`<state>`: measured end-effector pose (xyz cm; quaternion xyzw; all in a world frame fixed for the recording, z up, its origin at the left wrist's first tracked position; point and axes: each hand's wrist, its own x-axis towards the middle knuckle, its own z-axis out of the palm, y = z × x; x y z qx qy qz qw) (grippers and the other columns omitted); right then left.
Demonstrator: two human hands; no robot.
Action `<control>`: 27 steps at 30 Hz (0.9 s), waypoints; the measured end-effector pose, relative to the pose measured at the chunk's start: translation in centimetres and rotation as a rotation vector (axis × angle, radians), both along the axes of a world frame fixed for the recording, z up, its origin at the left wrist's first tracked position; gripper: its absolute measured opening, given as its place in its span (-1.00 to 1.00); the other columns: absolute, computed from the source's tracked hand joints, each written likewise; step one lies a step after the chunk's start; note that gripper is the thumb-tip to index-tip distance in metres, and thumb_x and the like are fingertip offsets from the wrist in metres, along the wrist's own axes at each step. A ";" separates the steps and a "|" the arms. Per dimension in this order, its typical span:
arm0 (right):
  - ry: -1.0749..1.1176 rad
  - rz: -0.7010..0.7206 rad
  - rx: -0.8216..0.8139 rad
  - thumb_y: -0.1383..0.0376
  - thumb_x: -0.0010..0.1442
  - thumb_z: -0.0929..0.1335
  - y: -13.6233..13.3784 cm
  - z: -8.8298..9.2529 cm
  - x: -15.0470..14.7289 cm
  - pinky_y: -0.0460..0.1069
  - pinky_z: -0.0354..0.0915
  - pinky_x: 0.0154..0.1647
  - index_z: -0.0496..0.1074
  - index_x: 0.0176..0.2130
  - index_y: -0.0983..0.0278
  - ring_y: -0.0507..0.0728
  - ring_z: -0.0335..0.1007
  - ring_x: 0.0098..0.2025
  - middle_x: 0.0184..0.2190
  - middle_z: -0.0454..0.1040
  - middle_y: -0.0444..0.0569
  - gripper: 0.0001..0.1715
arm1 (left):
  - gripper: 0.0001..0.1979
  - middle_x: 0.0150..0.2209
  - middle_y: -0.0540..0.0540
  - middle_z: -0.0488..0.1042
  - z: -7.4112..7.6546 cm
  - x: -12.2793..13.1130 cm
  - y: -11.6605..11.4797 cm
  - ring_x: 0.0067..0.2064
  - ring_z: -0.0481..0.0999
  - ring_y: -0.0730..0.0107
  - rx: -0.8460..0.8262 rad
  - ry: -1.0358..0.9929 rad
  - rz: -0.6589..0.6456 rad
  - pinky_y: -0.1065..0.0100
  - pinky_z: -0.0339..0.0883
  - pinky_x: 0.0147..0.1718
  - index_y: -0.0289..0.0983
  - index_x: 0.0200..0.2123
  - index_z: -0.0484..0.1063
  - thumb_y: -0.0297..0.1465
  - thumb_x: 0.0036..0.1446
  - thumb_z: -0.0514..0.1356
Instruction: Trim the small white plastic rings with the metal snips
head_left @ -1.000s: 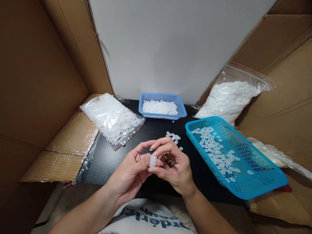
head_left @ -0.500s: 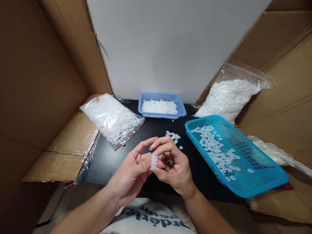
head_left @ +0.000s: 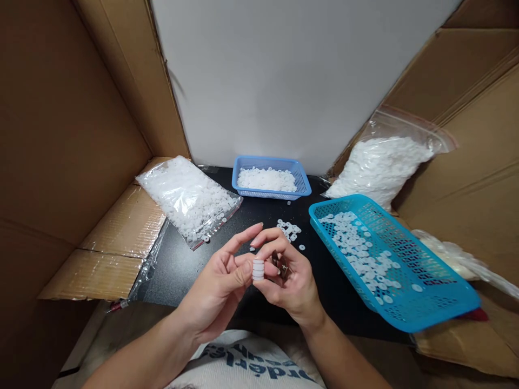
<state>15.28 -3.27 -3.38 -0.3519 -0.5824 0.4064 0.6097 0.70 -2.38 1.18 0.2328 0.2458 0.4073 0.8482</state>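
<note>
A short stack of white rings stands between my two hands, above the front of the black table. My left hand presses its thumb against the left side of the stack, index finger stretched out. My right hand pinches the stack between thumb and index finger. A dark metallic piece rests within the curled fingers of my right hand; its shape is partly hidden. Just beyond my hands, loose white rings lie on the black table.
A blue basket of small white pieces stands at the back. The larger turquoise basket on the right holds white rings. Filled plastic bags lie at left and back right. Cardboard walls flank the table.
The view has shifted slightly. My hands keep hold of the stack, with the fingers barely moved; my left index finger is a little more raised.
</note>
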 end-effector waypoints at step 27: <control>0.036 -0.099 -0.083 0.28 0.14 0.50 -0.4 0.9 -0.8 -0.17 0.30 -0.52 0.43 -0.23 0.19 -0.07 0.25 -0.46 -0.19 0.31 -0.12 -0.79 | -0.68 -0.17 -0.14 0.75 -1.1 -0.1 0.1 -0.18 0.70 0.31 0.293 0.235 0.199 0.43 0.54 -0.13 -0.16 -0.15 0.74 -0.41 -0.04 0.56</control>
